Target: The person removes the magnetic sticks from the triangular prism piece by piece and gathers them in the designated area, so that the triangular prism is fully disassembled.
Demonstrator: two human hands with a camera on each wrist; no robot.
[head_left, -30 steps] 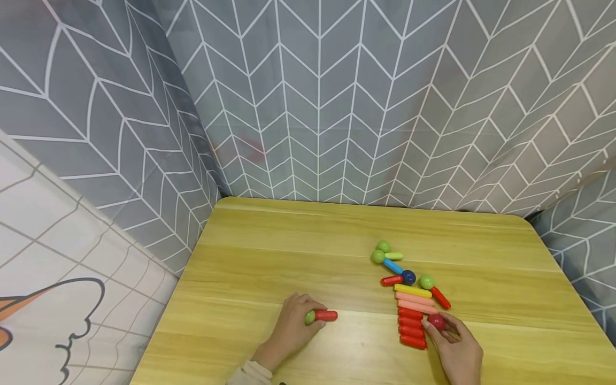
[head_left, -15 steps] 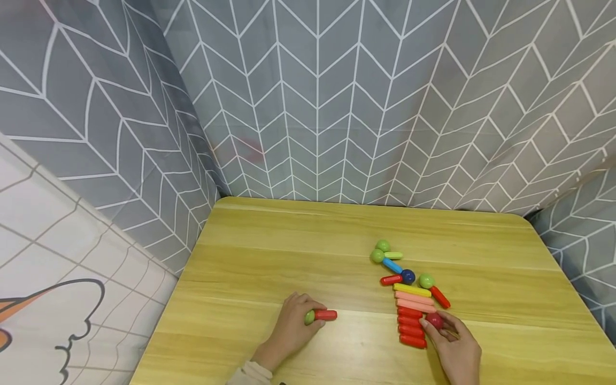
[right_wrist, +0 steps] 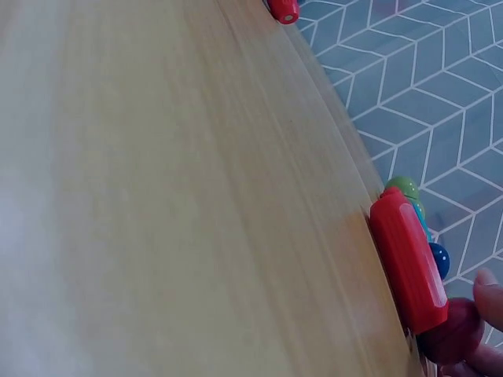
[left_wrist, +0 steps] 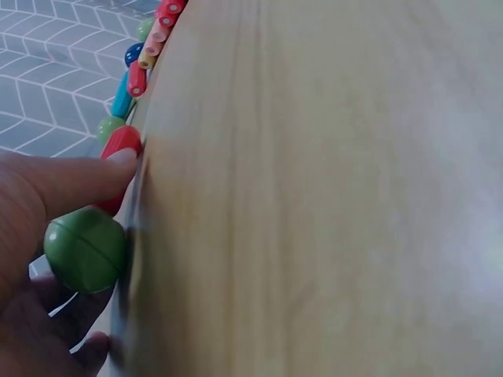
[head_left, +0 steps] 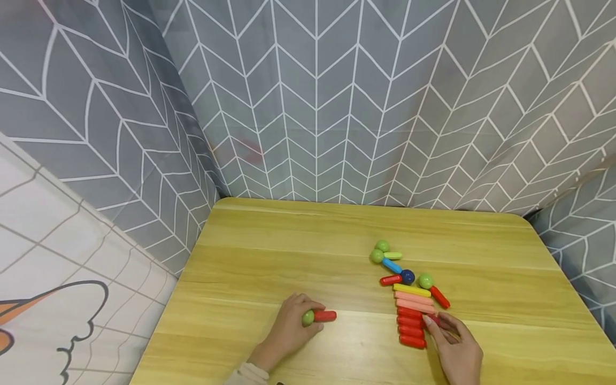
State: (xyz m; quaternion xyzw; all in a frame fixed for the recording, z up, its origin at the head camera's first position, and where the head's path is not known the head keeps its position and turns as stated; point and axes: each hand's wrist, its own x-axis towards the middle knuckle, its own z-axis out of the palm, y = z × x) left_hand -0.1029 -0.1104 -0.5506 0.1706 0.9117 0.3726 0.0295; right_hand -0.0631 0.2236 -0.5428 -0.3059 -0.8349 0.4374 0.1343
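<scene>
My left hand (head_left: 291,326) holds a red rod (head_left: 325,316) and a green ball (head_left: 308,318) that touch end to end, low over the table's left middle. In the left wrist view a finger lies across the red rod (left_wrist: 119,149), with the green ball (left_wrist: 85,250) below it. Farther right, my right hand (head_left: 456,345) pinches a dark red ball (right_wrist: 456,334) at the right end of the stacked red rods (head_left: 410,321). Its fingers mostly cover the ball in the head view. In the right wrist view the ball sits against the near end of a red rod (right_wrist: 409,259).
Above the red rods lie pink rods (head_left: 415,301) and a yellow rod (head_left: 412,290). Beyond are a navy ball (head_left: 408,276), a blue rod (head_left: 392,266) and green balls (head_left: 377,256). A slanted red rod (head_left: 440,297) meets another green ball (head_left: 425,281). The wooden table (head_left: 269,240) backs onto grey curtains.
My right hand first shifts slightly left with the dark red ball, then its fingers cover more of the ball. My left hand stays nearly in place, its hold unchanged.
</scene>
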